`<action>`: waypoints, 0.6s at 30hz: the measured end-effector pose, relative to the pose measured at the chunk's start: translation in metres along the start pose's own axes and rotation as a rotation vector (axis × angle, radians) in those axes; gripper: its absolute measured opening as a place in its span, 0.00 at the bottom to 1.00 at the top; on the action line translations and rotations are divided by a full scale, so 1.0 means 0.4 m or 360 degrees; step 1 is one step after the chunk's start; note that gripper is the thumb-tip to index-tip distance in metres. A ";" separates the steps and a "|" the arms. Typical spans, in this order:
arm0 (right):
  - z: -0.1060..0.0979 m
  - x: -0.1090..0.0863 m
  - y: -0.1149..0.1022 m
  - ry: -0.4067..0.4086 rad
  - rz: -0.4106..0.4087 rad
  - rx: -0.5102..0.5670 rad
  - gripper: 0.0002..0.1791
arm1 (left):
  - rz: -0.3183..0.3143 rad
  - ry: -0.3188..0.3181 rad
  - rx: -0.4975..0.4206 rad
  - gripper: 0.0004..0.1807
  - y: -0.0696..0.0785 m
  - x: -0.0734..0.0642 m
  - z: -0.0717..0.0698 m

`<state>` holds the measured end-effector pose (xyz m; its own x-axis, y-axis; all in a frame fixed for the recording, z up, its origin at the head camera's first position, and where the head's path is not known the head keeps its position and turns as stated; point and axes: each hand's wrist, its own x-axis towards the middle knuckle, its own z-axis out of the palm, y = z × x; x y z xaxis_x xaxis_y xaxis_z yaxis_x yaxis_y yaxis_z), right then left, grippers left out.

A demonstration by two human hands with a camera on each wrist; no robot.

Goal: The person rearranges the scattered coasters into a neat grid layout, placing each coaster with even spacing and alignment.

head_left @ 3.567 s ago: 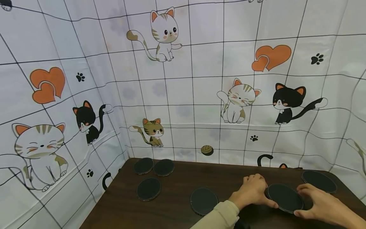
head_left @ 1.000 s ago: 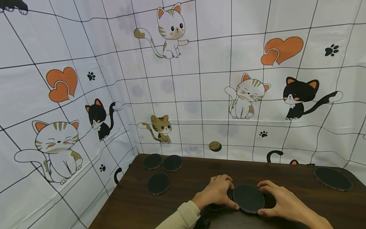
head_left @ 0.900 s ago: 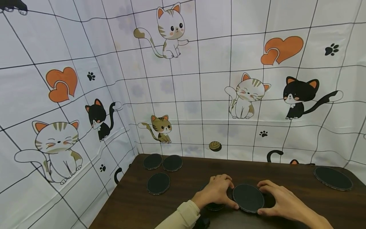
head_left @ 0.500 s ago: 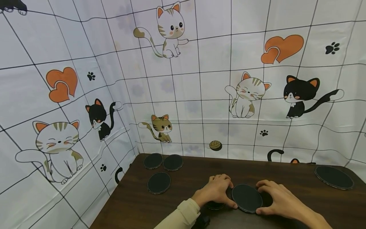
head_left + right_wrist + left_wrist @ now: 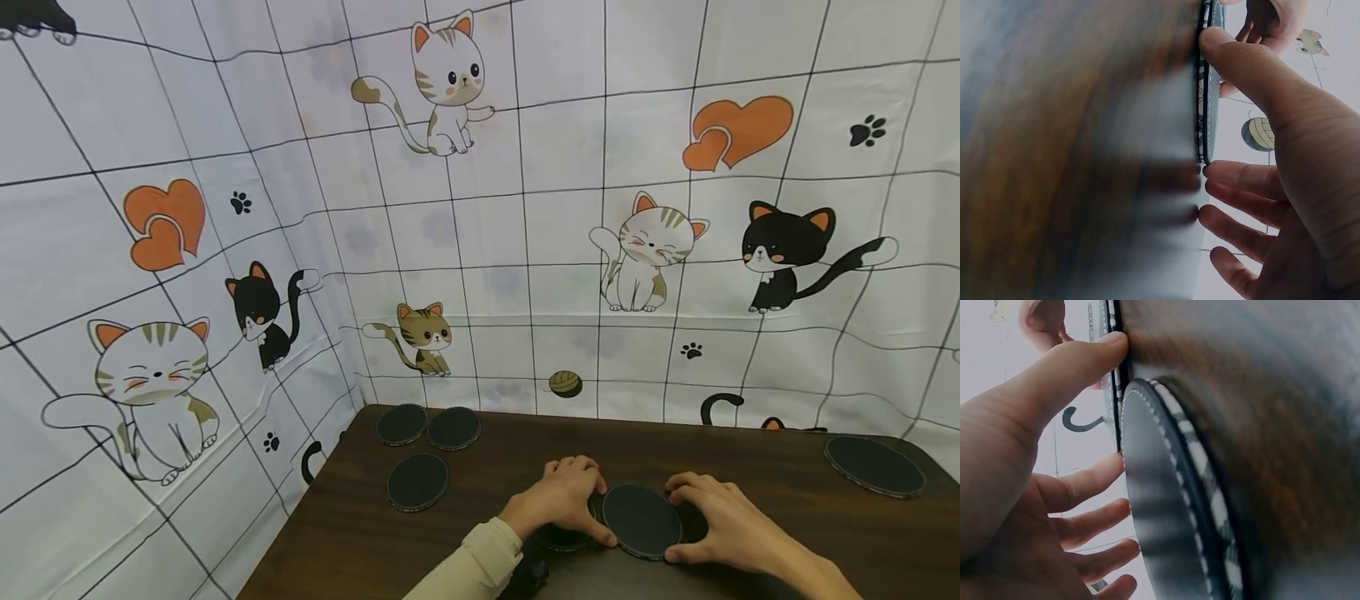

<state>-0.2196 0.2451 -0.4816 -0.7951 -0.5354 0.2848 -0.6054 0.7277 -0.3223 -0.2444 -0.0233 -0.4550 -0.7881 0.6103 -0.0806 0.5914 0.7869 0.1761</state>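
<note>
Both hands hold a round black coaster (image 5: 642, 521) by opposite edges, flat on the brown table. My left hand (image 5: 558, 500) has its thumb and index finger at the left rim. From the right side, my right hand (image 5: 723, 521) spans the rim between thumb and index finger; in the right wrist view the coaster's (image 5: 1213, 112) edge shows a checked band. A second coaster (image 5: 562, 537) lies just left, largely hidden beneath my left hand. Up close in the left wrist view, this nearer coaster (image 5: 1154, 469) has white stitching, and my fingertips reach its far edge.
Three more coasters lie at the back left: one in the corner (image 5: 401, 424), another beside it (image 5: 453, 428), a third in front (image 5: 417, 482). A larger oval-looking one (image 5: 875, 466) lies at the back right. A cat-print sheet (image 5: 480, 233) hangs behind the table.
Since the oldest frame, both hands have slid the coaster leftward, away from the far-right one and up beside the middle one. Over the last second it shifts slightly more left.
</note>
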 end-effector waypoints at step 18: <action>-0.006 -0.004 -0.007 -0.0104 -0.0014 0.0141 0.34 | -0.0025 -0.0107 0.0067 0.26 -0.008 -0.005 -0.014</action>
<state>-0.2165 0.2450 -0.4788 -0.7888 -0.5702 0.2296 -0.6106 0.6839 -0.3994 -0.2456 -0.0277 -0.4497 -0.7849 0.6013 -0.1494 0.5867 0.7988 0.1326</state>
